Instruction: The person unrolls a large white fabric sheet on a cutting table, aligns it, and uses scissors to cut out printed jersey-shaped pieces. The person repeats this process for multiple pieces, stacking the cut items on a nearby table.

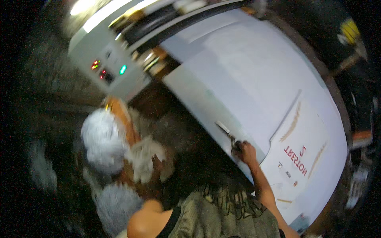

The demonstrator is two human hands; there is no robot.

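Observation:
In my right hand (247,152) is a slim tool with a pale, flat strip (223,127) at its far end. Its exact kind is blurred, and my fingers close round its dark near part. The hand is over the near left edge of a broad pale surface (254,71). Right of it lies a flat white sheet (295,166) with red print and brownish streaks. Lower left, what seems to be my left hand (157,162) is beside a crumpled off-white bundle (143,158). Its fingers are dark and smeared, so any grip is hidden.
A grey machine cabinet (107,59) with lit red and green indicators stands at upper left, by the surface's corner. Two rounded whitish bundles (104,139) are at left, next to something orange-brown (119,113). A yellow item (350,31) shows at far upper right.

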